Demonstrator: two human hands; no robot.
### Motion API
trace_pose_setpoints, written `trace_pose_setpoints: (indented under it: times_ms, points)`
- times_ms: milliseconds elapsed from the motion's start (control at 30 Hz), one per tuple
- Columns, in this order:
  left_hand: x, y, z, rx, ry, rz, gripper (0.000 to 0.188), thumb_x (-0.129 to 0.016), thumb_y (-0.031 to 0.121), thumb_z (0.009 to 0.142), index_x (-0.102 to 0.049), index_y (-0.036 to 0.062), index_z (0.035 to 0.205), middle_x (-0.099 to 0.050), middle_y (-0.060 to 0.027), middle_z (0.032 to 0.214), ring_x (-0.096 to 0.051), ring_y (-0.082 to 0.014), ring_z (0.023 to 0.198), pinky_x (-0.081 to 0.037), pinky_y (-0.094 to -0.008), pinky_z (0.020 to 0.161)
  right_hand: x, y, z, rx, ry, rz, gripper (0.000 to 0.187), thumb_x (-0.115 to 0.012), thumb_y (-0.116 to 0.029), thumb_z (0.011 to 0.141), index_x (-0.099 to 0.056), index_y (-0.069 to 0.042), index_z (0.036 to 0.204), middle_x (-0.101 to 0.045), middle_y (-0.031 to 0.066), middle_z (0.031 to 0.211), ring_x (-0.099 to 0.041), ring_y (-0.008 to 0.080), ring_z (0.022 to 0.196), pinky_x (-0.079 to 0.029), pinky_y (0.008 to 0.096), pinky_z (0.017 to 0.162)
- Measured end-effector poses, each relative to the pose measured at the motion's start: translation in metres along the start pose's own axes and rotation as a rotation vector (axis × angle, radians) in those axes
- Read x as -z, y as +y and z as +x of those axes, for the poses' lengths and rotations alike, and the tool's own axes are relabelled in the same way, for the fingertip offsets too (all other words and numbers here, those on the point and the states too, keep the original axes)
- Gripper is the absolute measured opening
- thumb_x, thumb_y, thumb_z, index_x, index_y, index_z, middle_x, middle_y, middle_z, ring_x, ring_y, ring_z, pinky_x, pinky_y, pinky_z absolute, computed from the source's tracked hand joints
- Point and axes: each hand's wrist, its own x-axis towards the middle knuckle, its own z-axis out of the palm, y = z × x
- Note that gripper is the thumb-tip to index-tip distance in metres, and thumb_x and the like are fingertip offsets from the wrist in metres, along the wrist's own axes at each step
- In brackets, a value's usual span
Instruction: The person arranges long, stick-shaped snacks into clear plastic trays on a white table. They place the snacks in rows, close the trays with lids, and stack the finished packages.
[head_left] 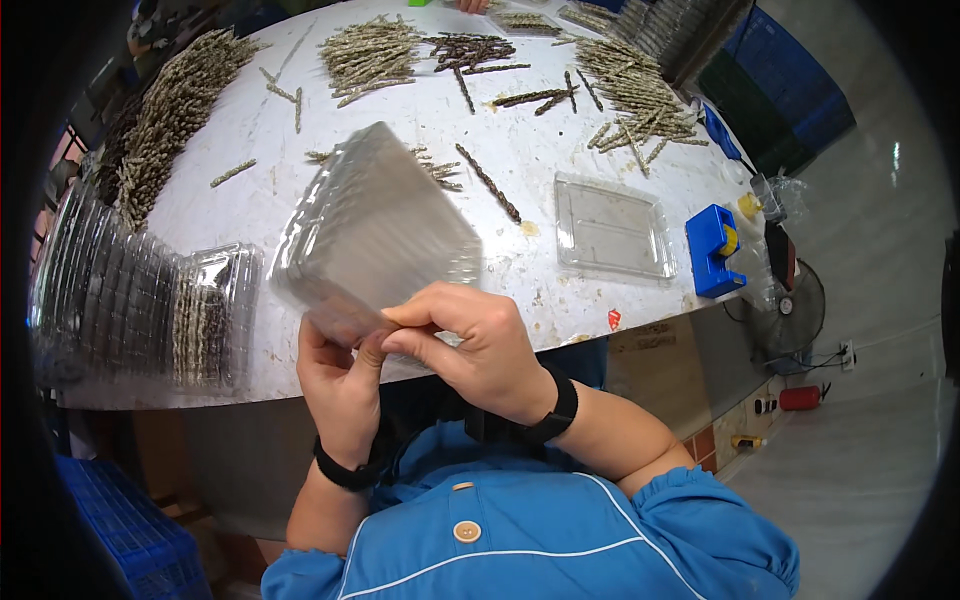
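Observation:
A stack of clear plastic trays (385,225), nested together and blurred by motion, is tilted up above the front of the white table (520,290). My left hand (342,390) grips the near corner of the stack from below, fingers curled round it. My right hand (475,345) is closed at the same corner, thumb and forefinger pinching the trays' edge. The two thumbs nearly meet there. A single clear plastic tray (612,230) lies flat on the table to the right of the stack.
Clear boxes (110,300) stand in a row at left; one holds pale twisted sticks (198,335). A large pile of sticks (180,110) lies behind. Further bundles (370,60) and dark sticks (470,50) lie across the back. A blue tape dispenser (708,255) sits at the right edge.

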Motion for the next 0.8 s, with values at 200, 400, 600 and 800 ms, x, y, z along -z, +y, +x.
trace_pose_setpoints:
  times_ms: [200, 400, 600, 800]
  points:
    - [-0.005, 0.011, -0.002, -0.082, -0.038, 0.080, 0.029, -0.075, 0.001, 0.083, -0.058, 0.0031, 0.106, -0.065, -0.0032, 0.097, -0.059, -0.0087, 0.086, -0.046, -0.0230, 0.080, 0.008, -0.009, -0.003, 0.005, 0.082, -0.008, 0.013, -0.072, 0.003, 0.082, -0.071, 0.002, 0.095, -0.069, 0.0108, 0.083, -0.066, 0.0140, 0.074, -0.052, 0.0251, 0.066]
    - [0.031, 0.024, 0.023, -0.095, 0.175, 0.178, 0.028, -0.075, 0.005, 0.085, -0.058, 0.0034, 0.106, -0.064, -0.0015, 0.097, -0.058, -0.0087, 0.089, -0.046, -0.0248, 0.082, 0.069, -0.021, 0.006, 0.076, 0.464, -0.099, 0.005, -0.071, 0.000, 0.084, -0.070, 0.001, 0.090, -0.069, 0.0072, 0.080, -0.062, 0.0130, 0.072, -0.049, 0.0242, 0.067]
    - [0.025, 0.026, 0.002, -0.090, 0.025, -0.033, 0.042, -0.078, 0.013, 0.083, -0.055, 0.0014, 0.116, -0.062, -0.0022, 0.105, -0.056, -0.0107, 0.096, -0.042, -0.0267, 0.091, 0.106, -0.018, 0.033, 0.225, 0.329, -0.611, 0.006, -0.071, 0.000, 0.083, -0.066, 0.000, 0.087, -0.063, 0.0086, 0.076, -0.060, 0.0161, 0.064, -0.047, 0.0264, 0.060]
    - [0.042, 0.022, -0.007, 0.153, 0.084, -0.232, 0.038, -0.081, 0.016, 0.081, -0.054, 0.0048, 0.105, -0.062, -0.0010, 0.094, -0.056, -0.0092, 0.083, -0.046, -0.0237, 0.077, 0.087, -0.017, 0.010, 0.217, 0.168, -0.736, 0.011, -0.071, -0.001, 0.079, -0.064, -0.004, 0.086, -0.062, 0.0098, 0.076, -0.061, 0.0273, 0.064, -0.048, 0.0343, 0.056]
